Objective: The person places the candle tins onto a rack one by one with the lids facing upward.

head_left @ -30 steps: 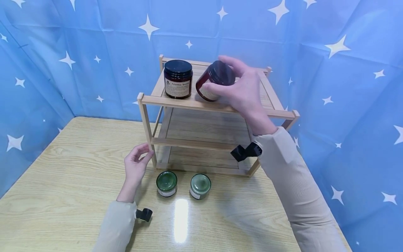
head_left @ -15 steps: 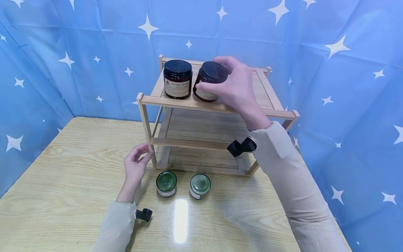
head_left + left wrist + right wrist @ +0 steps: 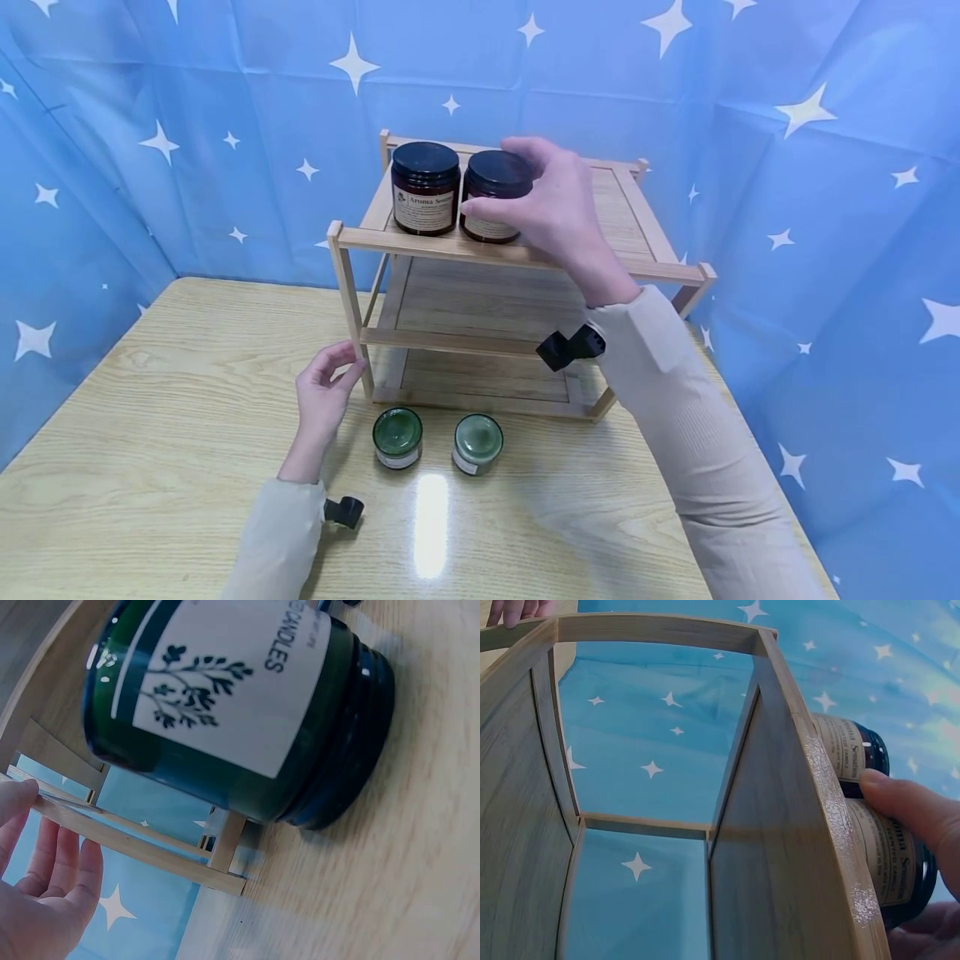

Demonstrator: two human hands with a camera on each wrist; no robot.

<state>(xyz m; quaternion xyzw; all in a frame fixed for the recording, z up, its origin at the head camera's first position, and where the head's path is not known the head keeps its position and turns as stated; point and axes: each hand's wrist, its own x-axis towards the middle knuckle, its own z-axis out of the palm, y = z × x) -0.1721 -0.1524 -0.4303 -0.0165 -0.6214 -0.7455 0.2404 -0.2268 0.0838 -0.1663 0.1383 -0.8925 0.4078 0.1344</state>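
My right hand [image 3: 558, 200] grips a dark amber candle jar [image 3: 491, 229] with a black lid, thumb at its front and fingers behind. This jar stands upright on the top tier of a wooden shelf rack [image 3: 480, 250]. Close on its left is a matching amber jar [image 3: 423, 208] labelled "Aroma". Low at the rack's left side, my left hand [image 3: 322, 392] pinches the front leg [image 3: 135, 844] between thumb and fingers. In the right wrist view the thumb [image 3: 896, 799] lies across the held jar [image 3: 889, 855].
Two green glass candle jars, a darker one [image 3: 397, 437] and a paler one [image 3: 477, 443], sit upside down on the wooden table [image 3: 187, 417] before the rack. The rack's middle shelf [image 3: 487, 296] lies below the amber jars. A blue star-patterned cloth [image 3: 247, 167] hangs behind.
The amber jar in my right hand has gone from tilted to upright and shifted left, closer to the other amber jar. My left hand has stayed on the rack's leg.
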